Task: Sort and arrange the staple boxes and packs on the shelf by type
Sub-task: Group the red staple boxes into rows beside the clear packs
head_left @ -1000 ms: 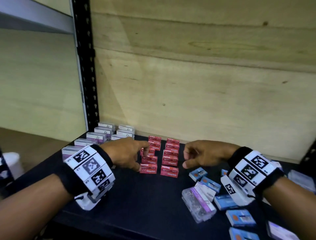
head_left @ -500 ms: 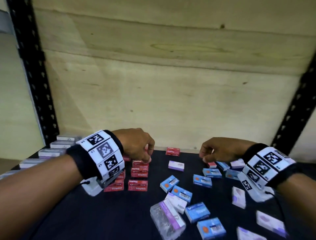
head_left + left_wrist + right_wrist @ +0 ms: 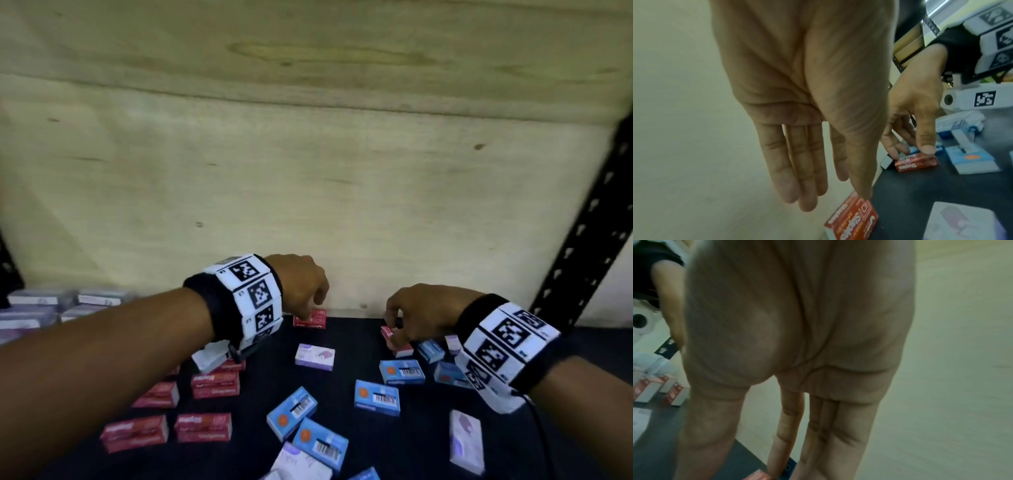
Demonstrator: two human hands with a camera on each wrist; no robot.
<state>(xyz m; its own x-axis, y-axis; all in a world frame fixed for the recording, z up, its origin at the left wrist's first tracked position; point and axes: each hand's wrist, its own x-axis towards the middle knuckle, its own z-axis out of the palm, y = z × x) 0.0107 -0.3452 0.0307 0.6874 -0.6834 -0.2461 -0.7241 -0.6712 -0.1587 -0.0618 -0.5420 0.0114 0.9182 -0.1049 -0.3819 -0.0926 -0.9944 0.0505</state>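
Observation:
A lone red staple box (image 3: 310,319) lies on the dark shelf (image 3: 260,370) against the back wall. My left hand (image 3: 308,310) hangs over it with straight fingers, and its thumb tip touches the box top (image 3: 853,219). Further right, my right hand (image 3: 394,329) pinches a second red staple box (image 3: 399,344) between thumb and fingers, which the left wrist view shows plainly (image 3: 916,162). In the right wrist view only a corner of that box (image 3: 758,477) shows under the fingers. Stacks of red boxes (image 3: 214,383) stand in rows under my left forearm.
Blue boxes (image 3: 376,397) and white-purple boxes (image 3: 315,356) lie scattered over the middle and right of the shelf. Grey-purple packs (image 3: 37,308) sit in rows at the far left. A plywood wall (image 3: 308,188) closes the back, and a black upright (image 3: 589,222) stands at right.
The view has swung right. My left hand left the red stacks and reached the lone red box at the back. My right hand moved right and took hold of another red box.

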